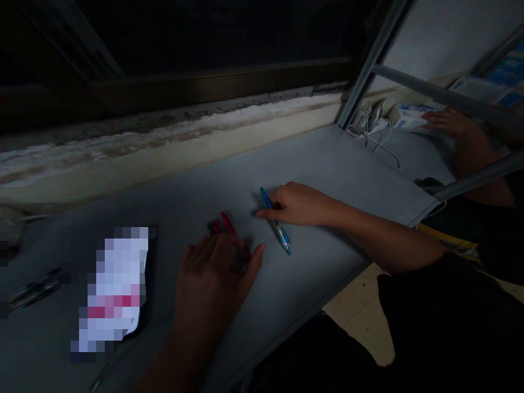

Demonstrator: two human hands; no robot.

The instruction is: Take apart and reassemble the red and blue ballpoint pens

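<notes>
My right hand is closed around a translucent blue pen at the middle of the grey tabletop. Its thumb lies across the barrel, and both pen ends stick out. To the left, my left hand is low over a red pen and a dark pen. The thumb is spread away from its bent fingers. Parts of these two pens are hidden beneath the hand, and whether it touches them is hard to see in the dim light.
A phone with a lit, blurred screen lies at the left, near some dark pens. Metal bars stand at the right. Past them, another person's hand rests by a white-and-blue packet and white cables.
</notes>
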